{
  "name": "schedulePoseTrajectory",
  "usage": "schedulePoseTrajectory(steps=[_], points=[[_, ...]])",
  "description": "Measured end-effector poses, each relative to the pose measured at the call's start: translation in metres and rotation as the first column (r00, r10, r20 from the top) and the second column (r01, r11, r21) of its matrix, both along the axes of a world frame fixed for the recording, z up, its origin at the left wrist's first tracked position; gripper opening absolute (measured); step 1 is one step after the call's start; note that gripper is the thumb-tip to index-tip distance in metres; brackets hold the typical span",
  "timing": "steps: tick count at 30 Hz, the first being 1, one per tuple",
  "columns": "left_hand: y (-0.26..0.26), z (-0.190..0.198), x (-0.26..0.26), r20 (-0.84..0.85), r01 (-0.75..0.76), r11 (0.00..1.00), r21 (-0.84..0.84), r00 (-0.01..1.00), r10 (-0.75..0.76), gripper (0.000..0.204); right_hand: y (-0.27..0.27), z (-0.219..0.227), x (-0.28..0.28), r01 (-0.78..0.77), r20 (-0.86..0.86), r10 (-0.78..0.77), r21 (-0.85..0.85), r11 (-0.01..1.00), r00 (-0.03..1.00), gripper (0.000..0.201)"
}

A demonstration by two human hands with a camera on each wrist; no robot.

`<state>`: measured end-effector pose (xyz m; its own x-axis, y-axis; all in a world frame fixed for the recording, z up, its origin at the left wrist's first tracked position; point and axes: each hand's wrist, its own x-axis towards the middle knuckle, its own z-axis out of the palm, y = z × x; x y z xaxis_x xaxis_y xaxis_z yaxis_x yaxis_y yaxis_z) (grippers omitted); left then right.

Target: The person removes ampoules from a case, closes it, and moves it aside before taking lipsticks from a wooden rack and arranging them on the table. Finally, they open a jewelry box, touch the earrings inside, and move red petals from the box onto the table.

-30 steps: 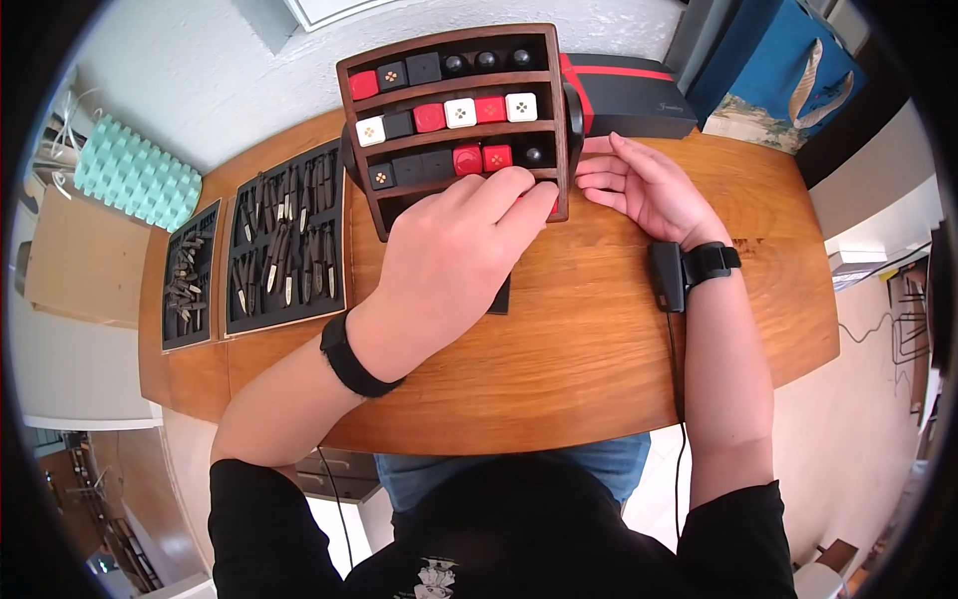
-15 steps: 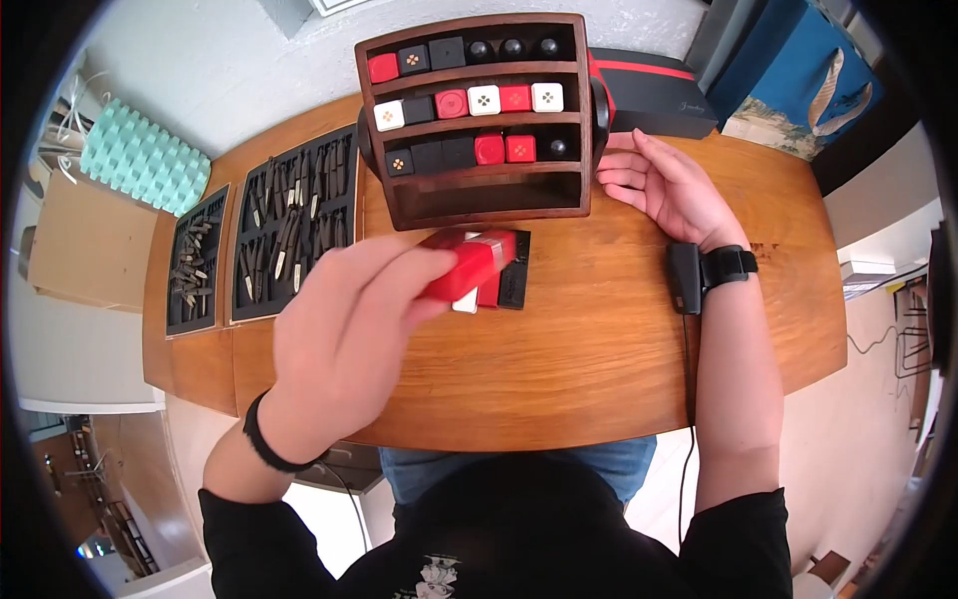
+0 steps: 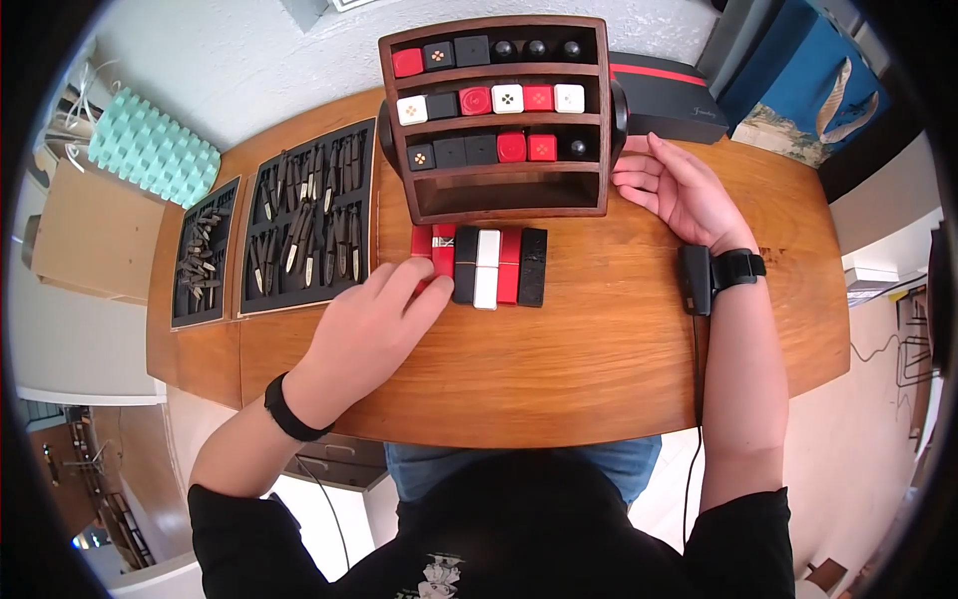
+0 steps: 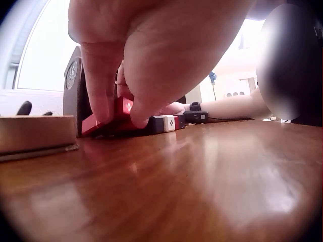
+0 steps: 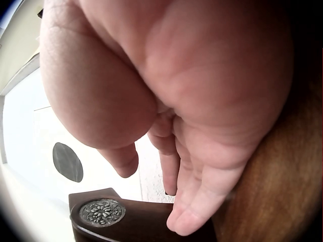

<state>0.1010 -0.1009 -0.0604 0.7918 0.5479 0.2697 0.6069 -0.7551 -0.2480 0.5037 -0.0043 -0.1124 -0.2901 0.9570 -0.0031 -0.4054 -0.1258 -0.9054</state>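
My left hand [image 3: 369, 324] pinches a small red box [image 3: 443, 255] with a silvery band, low over the table at the left end of a row of slim boxes. Beside it in that row stand a black box [image 3: 465, 268], a white box [image 3: 487, 270], a red box and a textured black box [image 3: 533, 268]. In the left wrist view, thumb and fingers straddle the red box [image 4: 122, 113]. Behind the row, a dark wooden rack [image 3: 504, 215] holds red, white and black boxes on three shelves; its lowest shelf is bare. My right hand [image 3: 689, 195] rests relaxed by the rack's right side, holding nothing.
On the left lie two black trays [image 3: 249, 295] of dark, pale-tipped pieces and a mint-green bumpy object [image 3: 150, 150]. A black box with a red stripe [image 3: 669, 100] and a blue paper bag [image 3: 798, 80] are at the back right. A cable hangs from the right wrist device [image 3: 696, 280].
From the rack's lowest shelf, my left hand has taken red boxes and carried them down and left to the row on the table. My right hand stays by the rack.
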Motion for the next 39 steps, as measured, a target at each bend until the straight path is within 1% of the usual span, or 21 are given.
schedulePoseTrajectory(steps=[3, 5, 9, 11, 13, 15, 17, 18, 19, 23, 25, 27, 29, 30, 31, 33, 34, 35, 36, 38, 39], points=[[0.001, -0.004, 0.003, -0.008, -0.02, 0.998, -0.063, 1.0, 0.019, 0.038, 0.001, -0.001, 0.0, -0.001, 0.006, 0.001, 0.002, 1.0, 1.0, 0.047], [0.0, 0.001, 0.01, 0.134, -0.082, 0.979, -0.187, 0.985, 0.108, 0.044, 0.002, -0.001, 0.001, 0.0, 0.011, 0.0, 0.002, 1.0, 1.0, 0.047], [0.001, 0.006, 0.018, 0.209, -0.174, 0.969, -0.175, 0.955, 0.209, 0.052, 0.003, -0.001, 0.003, -0.03, 0.012, 0.03, 0.009, 1.0, 0.999, 0.047], [0.004, 0.013, 0.021, 0.308, -0.328, 0.909, -0.256, 0.864, 0.399, 0.055, 0.002, 0.002, 0.003, -0.044, 0.015, 0.044, 0.024, 0.999, 0.999, 0.046], [0.01, 0.02, 0.019, 0.339, -0.369, 0.89, -0.269, 0.828, 0.446, 0.052, -0.004, 0.007, 0.001, -0.075, 0.035, 0.073, 0.069, 0.995, 0.997, 0.047], [0.021, 0.016, 0.016, 0.593, -0.279, 0.899, -0.338, 0.678, 0.434, 0.064, -0.007, 0.013, 0.002, -0.073, 0.044, 0.069, 0.093, 0.993, 0.997, 0.049], [0.028, 0.014, 0.019, 0.601, -0.249, 0.902, -0.352, 0.679, 0.422, 0.066, -0.013, 0.018, 0.003, -0.082, 0.062, 0.074, 0.124, 0.989, 0.995, 0.053], [0.034, 0.016, 0.027, 0.663, -0.066, 0.887, -0.458, 0.639, 0.39, 0.067, -0.016, 0.024, 0.006, -0.178, 0.111, 0.165, 0.122, 0.976, 0.98, 0.062], [0.036, 0.016, 0.034, 0.715, 0.126, 0.833, -0.539, 0.592, 0.373, 0.068, -0.017, 0.026, 0.005, -0.179, 0.115, 0.165, 0.126, 0.976, 0.98, 0.062], [0.046, 0.014, 0.032, 0.689, 0.101, 0.823, -0.559, 0.609, 0.393, 0.065, -0.021, 0.029, -0.001, -0.239, 0.189, 0.208, 0.161, 0.957, 0.96, 0.075], [0.053, 0.015, 0.033, 0.719, 0.128, 0.832, -0.539, 0.585, 0.376, 0.062, -0.02, 0.029, -0.016, -0.142, 0.184, 0.116, 0.138, 0.98, 0.976, 0.076], [0.061, 0.017, 0.033, 0.746, 0.154, 0.84, -0.52, 0.562, 0.358, 0.061, -0.014, 0.027, -0.022, -0.133, 0.175, 0.11, 0.126, 0.983, 0.978, 0.077], [0.071, 0.02, 0.028, 0.721, 0.074, 0.841, -0.536, 0.559, 0.41, 0.057, -0.014, 0.028, -0.025, -0.083, 0.122, 0.068, 0.125, 0.989, 0.99, 0.076], [0.084, 0.016, 0.024, 0.748, 0.114, 0.801, -0.587, 0.454, 0.484, 0.057, -0.014, 0.029, -0.026, -0.068, 0.095, 0.057, 0.115, 0.991, 0.994, 0.073], [0.092, 0.017, 0.02, 0.754, 0.183, 0.763, -0.62, 0.408, 0.515, 0.06, -0.014, 0.03, -0.024, -0.061, 0.105, 0.048, 0.121, 0.991, 0.993, 0.073], [0.111, 0.009, 0.02, 0.748, 0.424, 0.633, -0.647, 0.192, 0.636, 0.058, -0.014, 0.032, -0.023, -0.068, 0.101, 0.054, 0.139, 0.988, 0.993, 0.071], [0.116, 0.004, 0.02, 0.754, 0.435, 0.635, -0.639, 0.188, 0.63, 0.058, -0.016, 0.034, -0.026, 0.023, 0.084, -0.036, 0.147, 0.989, 0.996, 0.06], [0.118, 0.0, 0.02, 0.745, 0.518, 0.588, -0.621, 0.157, 0.649, 0.058, -0.014, 0.04, -0.027, 0.03, 0.096, -0.044, 0.147, 0.989, 0.994, 0.06], [0.118, -0.004, 0.021, 0.734, 0.597, 0.537, -0.595, 0.131, 0.667, 0.058, -0.015, 0.044, -0.026, 0.125, 0.171, -0.167, 0.232, 0.965, 0.971, 0.052], [0.111, -0.01, 0.024, 0.743, 0.596, 0.544, -0.59, 0.137, 0.655, 0.058, -0.02, 0.054, -0.033, 0.316, 0.235, -0.45, 0.445, 0.838, 0.861, 0.029], [0.108, -0.012, 0.025, 0.75, 0.584, 0.557, -0.59, 0.141, 0.646, 0.058, -0.023, 0.057, -0.035, 0.317, 0.245, -0.456, 0.45, 0.835, 0.856, 0.029]])
